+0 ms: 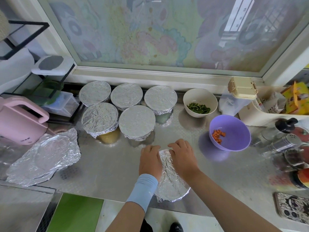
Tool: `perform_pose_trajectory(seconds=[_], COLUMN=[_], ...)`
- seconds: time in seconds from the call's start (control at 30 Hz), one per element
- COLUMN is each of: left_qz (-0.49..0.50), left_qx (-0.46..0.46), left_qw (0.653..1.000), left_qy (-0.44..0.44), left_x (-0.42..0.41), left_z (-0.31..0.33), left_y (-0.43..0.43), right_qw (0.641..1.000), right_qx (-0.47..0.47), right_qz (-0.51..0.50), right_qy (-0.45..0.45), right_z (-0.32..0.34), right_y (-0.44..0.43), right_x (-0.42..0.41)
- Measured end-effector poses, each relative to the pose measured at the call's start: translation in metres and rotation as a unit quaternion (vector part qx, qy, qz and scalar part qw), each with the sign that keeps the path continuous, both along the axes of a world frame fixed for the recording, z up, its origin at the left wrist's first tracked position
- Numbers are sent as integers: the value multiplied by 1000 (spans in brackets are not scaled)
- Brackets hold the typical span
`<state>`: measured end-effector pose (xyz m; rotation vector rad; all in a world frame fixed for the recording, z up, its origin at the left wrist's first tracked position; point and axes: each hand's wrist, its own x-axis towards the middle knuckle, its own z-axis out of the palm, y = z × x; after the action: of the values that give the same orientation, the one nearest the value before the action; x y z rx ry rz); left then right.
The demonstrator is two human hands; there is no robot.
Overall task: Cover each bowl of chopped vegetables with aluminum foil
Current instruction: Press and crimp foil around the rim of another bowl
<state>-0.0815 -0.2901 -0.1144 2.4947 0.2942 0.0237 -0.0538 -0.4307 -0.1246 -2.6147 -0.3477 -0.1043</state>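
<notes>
Foil-wrapped bowl [169, 181], contents hidden; left hand [149, 161], right hand [183, 158] grip curled over far rim, fingertips unseen.

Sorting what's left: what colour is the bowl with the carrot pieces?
The bowl is purple, seen best in the head view.

Contents of each foil-covered bowl [170, 185] out of sight

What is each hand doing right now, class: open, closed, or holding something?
Left hand: fingers curled over the foil-covered bowl.
Right hand: fingers curled over the same bowl.
</notes>
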Motion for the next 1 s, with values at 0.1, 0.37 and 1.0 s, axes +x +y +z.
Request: perform_pose_trajectory(seconds=[0.1, 0.37, 1.0], left_qz=[-51, -19, -75], left_qx=[-31, -86, -53], left_qw=[998, 996, 996], left_qy=[-31, -16, -22], left_x=[5, 9, 8], left_z=[-2, -7, -6], left_y=[-1, 1, -10], right_qw=[999, 995, 994], right_qx=[11, 68, 78], right_qz=[-44, -33, -78], right_qy=[18, 72, 21], right_z=[-4, -7, -10], right_y=[0, -7, -13], right_x=[-8, 0, -10])
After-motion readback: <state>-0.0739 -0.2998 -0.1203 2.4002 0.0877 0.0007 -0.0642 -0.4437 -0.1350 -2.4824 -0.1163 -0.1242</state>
